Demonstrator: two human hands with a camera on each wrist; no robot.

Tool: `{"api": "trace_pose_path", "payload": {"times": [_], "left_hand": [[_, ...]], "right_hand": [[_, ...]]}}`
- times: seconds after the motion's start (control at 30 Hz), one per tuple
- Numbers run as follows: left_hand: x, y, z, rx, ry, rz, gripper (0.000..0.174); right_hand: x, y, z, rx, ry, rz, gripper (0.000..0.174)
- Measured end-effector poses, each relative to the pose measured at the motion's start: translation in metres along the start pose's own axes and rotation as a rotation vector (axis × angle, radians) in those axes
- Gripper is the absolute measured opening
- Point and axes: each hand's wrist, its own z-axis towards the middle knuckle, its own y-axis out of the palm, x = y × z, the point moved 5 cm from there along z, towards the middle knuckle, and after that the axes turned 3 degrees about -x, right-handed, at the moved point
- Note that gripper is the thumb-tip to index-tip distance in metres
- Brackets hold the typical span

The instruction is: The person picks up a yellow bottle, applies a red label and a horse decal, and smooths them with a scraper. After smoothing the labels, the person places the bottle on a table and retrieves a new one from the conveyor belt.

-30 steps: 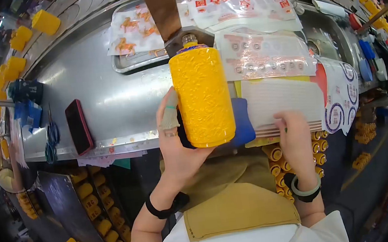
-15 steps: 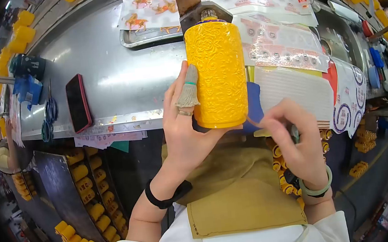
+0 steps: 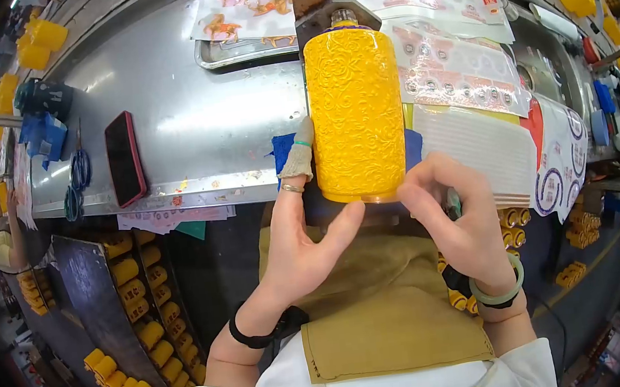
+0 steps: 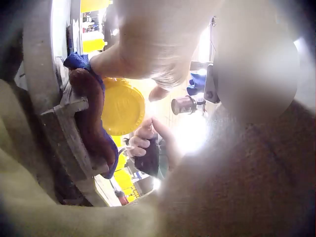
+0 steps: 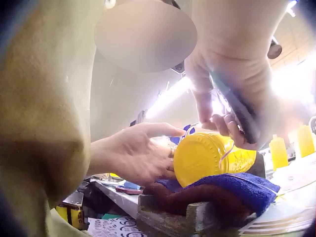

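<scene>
Laying a thin translucent strip round the base rim of my embossed yellow bottle looks like the step in hand. The bottle lies on its side over a blue towel at the counter edge, neck at a metal bracket. My left hand is spread open, its index finger along the bottle's side and its thumb at the rim; my right hand pinches the strip, thumb to index. Next, I judge, calls for light, even tension. The bracket crowds the neck end. Nearby lie a smartphone, scissors and, right of the bottle, a paper stack.
</scene>
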Motion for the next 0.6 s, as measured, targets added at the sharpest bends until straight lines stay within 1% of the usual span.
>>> {"api": "trace_pose_path", "payload": {"times": [0.03, 0.07, 0.13, 0.17, 0.23, 0.37, 0.47, 0.6], "left_hand": [[0.0025, 0.0018, 0.0007, 0.009, -0.02, -0.003, 0.084], [0.0002, 0.0042, 0.0014, 0.007, -0.021, -0.003, 0.084], [-0.0012, 0.0038, 0.0017, 0.084, 0.057, 0.015, 0.073], [-0.0002, 0.0035, 0.0018, 0.083, 0.056, 0.015, 0.073], [0.0007, 0.0059, 0.0024, -0.006, 0.014, 0.022, 0.084], [-0.0013, 0.0057, 0.0024, -0.017, 0.019, 0.035, 0.086], [-0.0009, 0.007, 0.0022, -0.011, 0.011, -0.012, 0.087], [-0.0006, 0.0067, 0.0021, -0.01, 0.015, 0.025, 0.087]], "right_hand": [[0.0016, 0.0, 0.0003, 0.006, 0.009, -0.003, 0.01], [0.0026, 0.0003, 0.0006, 0.007, 0.01, -0.002, 0.01], [0.0037, 0.0013, 0.0008, 0.006, 0.015, -0.02, 0.011], [0.0041, 0.0009, 0.0007, 0.008, 0.017, -0.02, 0.011], [0.0044, 0.0008, 0.001, 0.0, 0.015, -0.068, 0.012], [0.0074, 0.0007, 0.0016, 0.019, 0.014, -0.047, 0.012], [0.0075, 0.0004, 0.0018, 0.013, 0.022, -0.038, 0.012], [0.007, 0.0008, 0.0025, 0.008, 0.021, -0.033, 0.012]]}}
